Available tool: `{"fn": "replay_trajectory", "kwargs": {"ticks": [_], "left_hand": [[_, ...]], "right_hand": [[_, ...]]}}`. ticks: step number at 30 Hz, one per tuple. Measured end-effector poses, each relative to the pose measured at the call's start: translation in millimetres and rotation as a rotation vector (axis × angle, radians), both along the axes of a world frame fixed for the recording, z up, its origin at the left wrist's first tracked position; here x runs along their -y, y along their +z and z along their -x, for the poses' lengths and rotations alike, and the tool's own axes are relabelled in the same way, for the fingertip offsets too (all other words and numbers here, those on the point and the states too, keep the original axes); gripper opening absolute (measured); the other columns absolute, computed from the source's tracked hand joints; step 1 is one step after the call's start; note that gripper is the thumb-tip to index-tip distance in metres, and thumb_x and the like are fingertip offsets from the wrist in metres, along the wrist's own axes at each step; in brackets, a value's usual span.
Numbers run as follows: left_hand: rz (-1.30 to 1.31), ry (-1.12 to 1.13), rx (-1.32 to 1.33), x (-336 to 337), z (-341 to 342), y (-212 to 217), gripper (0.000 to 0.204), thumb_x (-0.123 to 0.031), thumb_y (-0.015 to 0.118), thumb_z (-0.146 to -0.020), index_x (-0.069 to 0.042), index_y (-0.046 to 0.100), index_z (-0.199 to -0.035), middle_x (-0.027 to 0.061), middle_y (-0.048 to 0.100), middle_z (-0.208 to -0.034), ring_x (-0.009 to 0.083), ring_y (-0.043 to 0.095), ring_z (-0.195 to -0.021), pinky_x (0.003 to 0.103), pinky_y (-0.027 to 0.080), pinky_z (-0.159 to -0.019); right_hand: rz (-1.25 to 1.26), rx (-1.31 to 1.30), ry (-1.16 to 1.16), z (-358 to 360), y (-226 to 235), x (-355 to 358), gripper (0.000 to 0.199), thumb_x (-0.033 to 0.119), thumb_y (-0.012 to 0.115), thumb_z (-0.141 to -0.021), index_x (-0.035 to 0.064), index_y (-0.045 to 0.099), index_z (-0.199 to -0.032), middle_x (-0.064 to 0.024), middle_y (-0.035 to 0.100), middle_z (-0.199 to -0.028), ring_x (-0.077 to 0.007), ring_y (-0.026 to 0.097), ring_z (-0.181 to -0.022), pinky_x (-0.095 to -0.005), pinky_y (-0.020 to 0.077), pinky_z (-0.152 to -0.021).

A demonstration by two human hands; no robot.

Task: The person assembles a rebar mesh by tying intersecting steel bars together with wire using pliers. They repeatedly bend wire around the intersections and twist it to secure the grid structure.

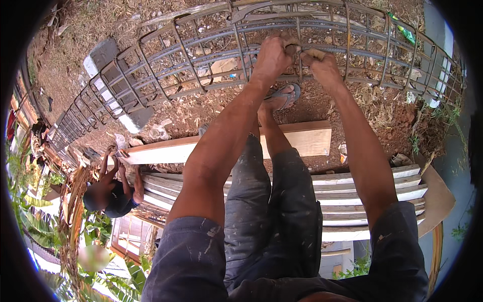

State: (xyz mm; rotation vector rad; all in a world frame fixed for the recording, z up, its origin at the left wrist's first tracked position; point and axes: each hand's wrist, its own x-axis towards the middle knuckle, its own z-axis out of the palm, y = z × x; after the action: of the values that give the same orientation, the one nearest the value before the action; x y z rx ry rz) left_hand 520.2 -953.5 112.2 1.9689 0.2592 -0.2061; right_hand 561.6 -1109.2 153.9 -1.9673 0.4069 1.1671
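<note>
A long cage of steel reinforcing bars [186, 53] with bent stirrups stretches across the far part of the view. Over its middle, my left hand [274, 56] is closed, its thumb and fingers pinched beside a stirrup [299, 30]. On the other side of that stirrup, my right hand [322, 64] is closed too, fingertips together. The two hands almost meet; whatever is between their fingers is too small or hidden to make out. A pair of metal pincers [250, 12] lies on the cage's far bars, beyond my left hand.
Concrete blocks [104, 90] sit under the cage at left, and another support [436, 55] at right. A pale plank [297, 142] lies near my sandalled foot [287, 96]. Stacked white-edged boards [362, 194] lie behind. Another person [113, 194] crouches at left, hands at the plank's end.
</note>
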Motion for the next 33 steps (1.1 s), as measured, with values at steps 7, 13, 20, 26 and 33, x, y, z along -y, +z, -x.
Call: {"fn": "replay_trajectory", "kwargs": {"ticks": [7,13,20,26,33], "left_hand": [[0.129,0.139,-0.078,2,0,17,0.013,-0.006,0.067,-0.077,-0.004,0.072,-0.089,0.0169,0.067,-0.091,0.0366,0.064,-0.081,0.042,0.05,-0.076],[0.148,0.184,-0.083,3,2,15,0.016,-0.006,0.069,-0.077,-0.004,0.072,-0.092,0.0154,0.067,-0.09,0.0333,0.065,-0.08,0.039,0.05,-0.073],[-0.011,0.166,0.0,9,8,12,0.017,-0.011,0.072,-0.077,-0.005,0.072,-0.094,0.0154,0.069,-0.095,0.0337,0.066,-0.087,0.038,0.051,-0.077],[0.104,0.155,-0.031,6,10,10,0.017,-0.009,0.07,-0.078,-0.006,0.072,-0.095,0.0144,0.069,-0.092,0.0324,0.066,-0.083,0.039,0.051,-0.076],[-0.27,-0.157,0.118,8,8,24,0.021,-0.004,0.067,-0.077,-0.002,0.071,-0.098,0.0148,0.064,-0.095,0.0354,0.061,-0.087,0.043,0.048,-0.078]], "right_hand": [[-0.029,0.079,-0.015,5,1,4,0.027,0.026,0.067,-0.088,0.0008,0.071,-0.096,-0.0003,0.061,-0.071,-0.0084,0.046,-0.061,-0.0277,0.0384,-0.055],[-0.019,0.102,0.02,4,1,-4,0.029,0.026,0.065,-0.089,-0.0016,0.07,-0.099,-0.0031,0.062,-0.07,-0.0137,0.05,-0.065,-0.0321,0.0431,-0.062],[-0.021,0.11,0.031,9,-6,-1,0.035,0.028,0.064,-0.089,-0.0026,0.069,-0.105,-0.0079,0.06,-0.063,-0.0141,0.05,-0.058,-0.0337,0.0422,-0.056],[0.02,0.114,0.141,14,-2,4,0.04,0.033,0.06,-0.093,0.0014,0.066,-0.117,-0.0065,0.06,-0.061,-0.0132,0.05,-0.055,-0.0324,0.0426,-0.053],[0.293,0.168,0.242,14,19,-27,0.026,0.02,0.064,-0.073,-0.0026,0.069,-0.085,-0.0244,0.068,-0.084,-0.04,0.067,-0.086,-0.0449,0.0546,-0.078]]}}
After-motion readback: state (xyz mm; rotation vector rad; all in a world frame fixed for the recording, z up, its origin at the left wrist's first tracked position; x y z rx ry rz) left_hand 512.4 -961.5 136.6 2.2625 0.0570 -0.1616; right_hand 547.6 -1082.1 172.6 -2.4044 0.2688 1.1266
